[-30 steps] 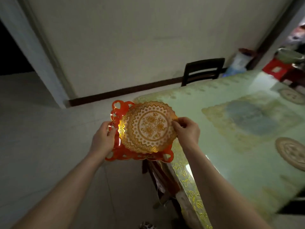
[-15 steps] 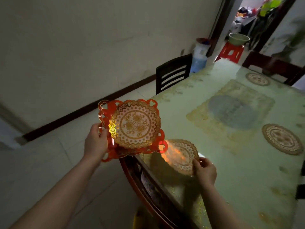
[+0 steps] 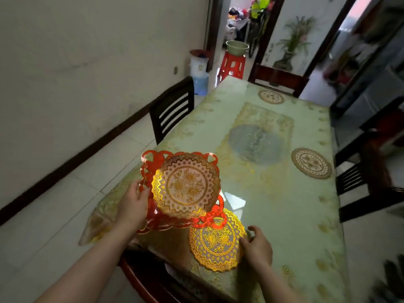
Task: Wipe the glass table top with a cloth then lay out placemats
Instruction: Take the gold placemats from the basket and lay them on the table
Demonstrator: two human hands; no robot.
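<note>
Stage: placemat layout is under way; the wiping looks finished (a judgement only, as no cloth is in view).
Table top: glass over a pale green and gold patterned cover, with a bright reflection near the middle of the near end.
Mats laid: three round gold mats lie flat. One sits at the far end, one at the right edge, and one at the near edge.
Mats held: a stack with a round gold mat on top of red cut-out mats, held tilted above the near left corner of the table.
Left hand: grips the left edge of the stack, thumb on top, fingers underneath (not visible).
Right hand: fingers loosely curled with the tips at the right rim of the near mat; whether they pinch it or only touch it cannot be told.
Remaining: the left side of the table has no mat yet, so the held stack probably supplies the places left.
Writing: no brand, label or legible text is visible.
</note>
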